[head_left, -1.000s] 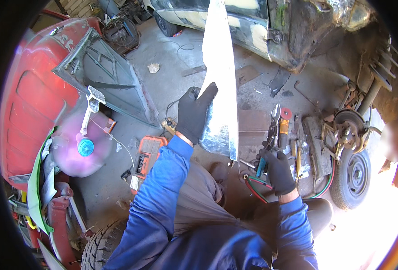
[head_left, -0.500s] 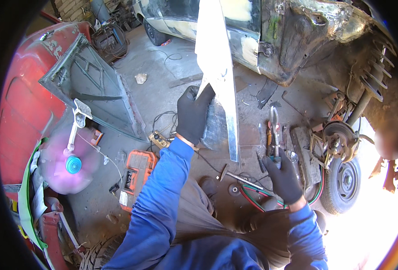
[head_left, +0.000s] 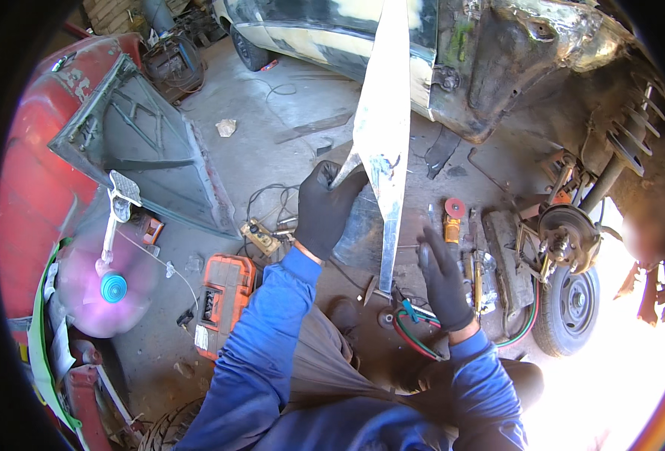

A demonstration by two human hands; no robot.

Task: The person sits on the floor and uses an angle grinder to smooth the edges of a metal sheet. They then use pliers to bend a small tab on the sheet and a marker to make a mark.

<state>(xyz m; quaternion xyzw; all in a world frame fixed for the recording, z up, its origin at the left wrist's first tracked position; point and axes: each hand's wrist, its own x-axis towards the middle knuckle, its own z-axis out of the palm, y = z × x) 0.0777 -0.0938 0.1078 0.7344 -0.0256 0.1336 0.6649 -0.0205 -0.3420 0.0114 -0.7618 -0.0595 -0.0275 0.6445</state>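
Observation:
In my gloved left hand [head_left: 326, 210] is a long, bright strip of sheet metal [head_left: 383, 143], gripped at a narrow prong on its left side. It stands upright before me, with its pointed lower end near the floor. My gloved right hand [head_left: 445, 282] is to the right of the metal, fingers stretched out and holding nothing. A plier-like tool with teal handles [head_left: 409, 310] is by the metal's lower tip; whether it touches the metal I cannot tell. A hammer [head_left: 370, 289] lies just left of that tip.
An orange toolbox [head_left: 223, 301] sits left of my legs, near a spinning fan [head_left: 113, 287]. A grey car panel [head_left: 152, 150] leans against red bodywork [head_left: 24, 180]. To the right are an angle grinder [head_left: 452, 219], red and green hoses [head_left: 415, 342], a wheel [head_left: 571, 312] and a brake hub [head_left: 565, 237].
My right hand has let go of the plier-like tool, which is now lower and further left, and its fingers have straightened. The sheet metal has shifted slightly right in view.

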